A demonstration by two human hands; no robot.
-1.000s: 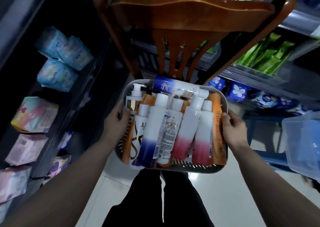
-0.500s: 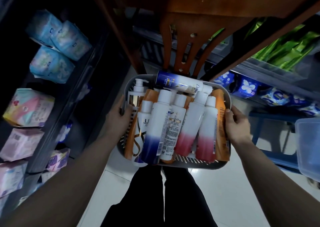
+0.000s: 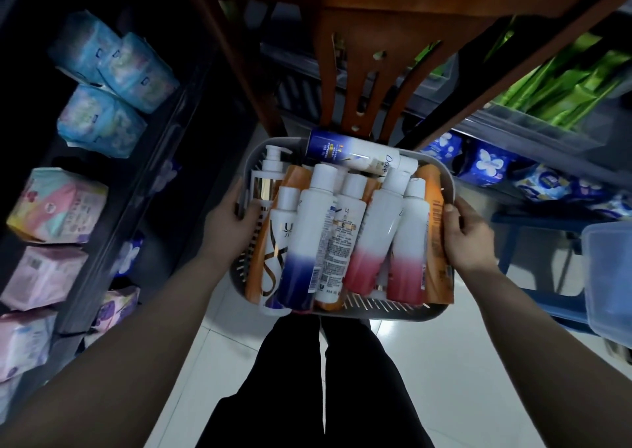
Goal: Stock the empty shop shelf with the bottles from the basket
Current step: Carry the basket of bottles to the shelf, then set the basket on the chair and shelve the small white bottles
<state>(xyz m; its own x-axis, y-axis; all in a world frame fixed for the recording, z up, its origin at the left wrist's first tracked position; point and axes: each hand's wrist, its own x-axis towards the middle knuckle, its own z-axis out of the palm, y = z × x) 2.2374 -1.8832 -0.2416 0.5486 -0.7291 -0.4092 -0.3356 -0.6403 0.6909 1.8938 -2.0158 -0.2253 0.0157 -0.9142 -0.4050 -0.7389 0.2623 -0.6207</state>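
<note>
Am holding the grey slotted basket [image 3: 342, 314] at waist height over the tiled floor, facing a wooden chair [image 3: 359, 81]. Left hand [image 3: 225, 228] is gripping the left rim and right hand [image 3: 468, 238] is gripping the right rim, both curled round the edge. The bottles [image 3: 307, 235] are lying packed side by side inside, with a Dove bottle [image 3: 355, 155] lying crosswise at the far end. Am judging the load heavy and the smooth bottles stiff, slippery and apt to roll. Am planning to take each one round mid-body, not by the cap.
</note>
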